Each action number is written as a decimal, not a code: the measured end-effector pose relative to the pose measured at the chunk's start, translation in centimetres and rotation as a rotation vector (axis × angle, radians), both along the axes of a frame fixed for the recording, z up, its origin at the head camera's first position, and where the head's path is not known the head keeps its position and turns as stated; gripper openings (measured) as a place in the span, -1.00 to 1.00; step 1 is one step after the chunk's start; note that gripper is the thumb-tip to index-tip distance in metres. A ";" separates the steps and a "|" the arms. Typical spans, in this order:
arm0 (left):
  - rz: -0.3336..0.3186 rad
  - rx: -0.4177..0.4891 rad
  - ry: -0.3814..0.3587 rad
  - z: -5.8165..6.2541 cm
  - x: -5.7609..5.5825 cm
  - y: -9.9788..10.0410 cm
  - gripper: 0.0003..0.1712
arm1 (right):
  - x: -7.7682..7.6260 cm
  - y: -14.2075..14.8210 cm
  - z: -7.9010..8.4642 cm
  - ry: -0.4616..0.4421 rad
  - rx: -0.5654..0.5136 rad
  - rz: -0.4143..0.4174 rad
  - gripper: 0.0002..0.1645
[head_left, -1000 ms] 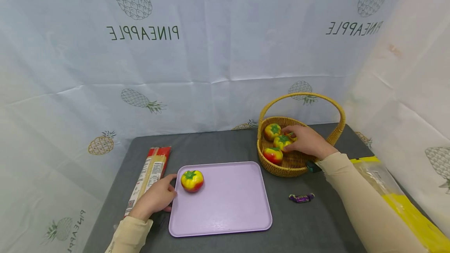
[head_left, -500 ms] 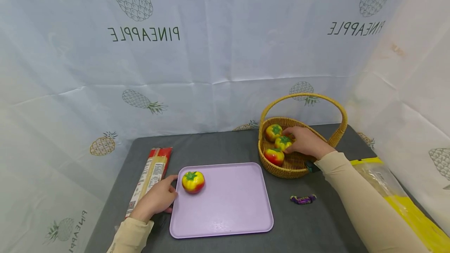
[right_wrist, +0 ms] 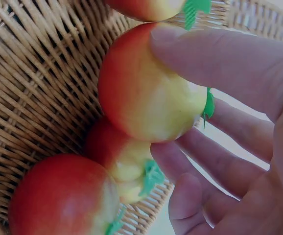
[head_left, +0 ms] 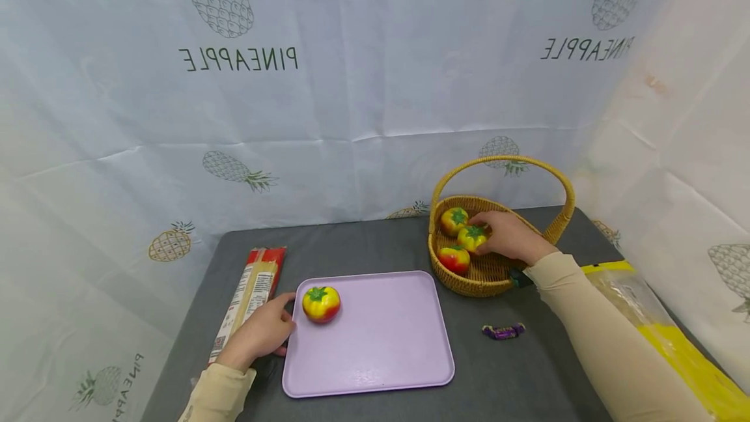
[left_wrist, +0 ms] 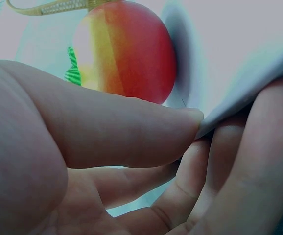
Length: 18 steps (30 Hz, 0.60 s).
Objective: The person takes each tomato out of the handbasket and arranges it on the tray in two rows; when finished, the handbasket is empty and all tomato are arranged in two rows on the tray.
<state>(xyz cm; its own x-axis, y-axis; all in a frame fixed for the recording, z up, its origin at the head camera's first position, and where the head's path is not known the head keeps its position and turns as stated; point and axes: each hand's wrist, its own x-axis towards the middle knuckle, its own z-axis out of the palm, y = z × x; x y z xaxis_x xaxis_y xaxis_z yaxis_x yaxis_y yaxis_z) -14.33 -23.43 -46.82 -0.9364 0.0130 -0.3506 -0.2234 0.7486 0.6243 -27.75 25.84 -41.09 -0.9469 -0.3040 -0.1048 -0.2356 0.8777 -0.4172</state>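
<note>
My left hand (head_left: pixel 266 327) pinches the left rim of a lilac tray (head_left: pixel 375 350), the thumb above and the fingers below, as the left wrist view shows. On the tray's far left corner sits a yellow-and-red tomato-like fruit (head_left: pixel 321 305) with a green leafy cap. My right hand (head_left: pixel 511 238) reaches into a wicker basket (head_left: pixel 469 286). Its thumb and fingers grip a tomato-like fruit (right_wrist: pixel 141 88) there. Around that one lie other such fruits, including one at the back (head_left: pixel 454 220) and one in front (head_left: pixel 454 259). The right wrist view shows another fruit (right_wrist: pixel 119 161) partly hidden behind.
The basket's tall handle (head_left: pixel 504 157) arches over the right hand. A purple wrapped candy (head_left: pixel 502 331) lies right of the tray. A red-ended noodle packet (head_left: pixel 249 295) is beyond the left hand, and a yellow clear bag (head_left: pixel 662 331) is at the right edge. A pineapple-print curtain (head_left: pixel 363 83) hangs behind.
</note>
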 end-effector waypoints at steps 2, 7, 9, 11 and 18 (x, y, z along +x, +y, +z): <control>0.002 -0.001 -0.002 0.0 0.0 0.0 -0.27 | 0.3 0.3 0.2 0.008 -0.014 -0.013 -0.25; 0.006 -0.008 -0.011 -0.2 0.0 -0.1 -0.26 | 1.5 0.6 1.3 0.024 -0.047 -0.034 -0.24; 0.007 -0.010 -0.013 -0.3 0.0 -0.1 -0.25 | 2.0 0.5 1.8 0.044 -0.049 -0.033 -0.24; 0.003 -0.013 -0.009 -0.3 0.0 -0.2 -0.25 | 2.6 0.3 2.2 0.066 -0.052 -0.029 -0.24; -0.011 0.003 0.014 -0.2 0.0 -0.2 -0.26 | 4.9 -1.9 3.3 0.103 -0.112 -0.007 -0.23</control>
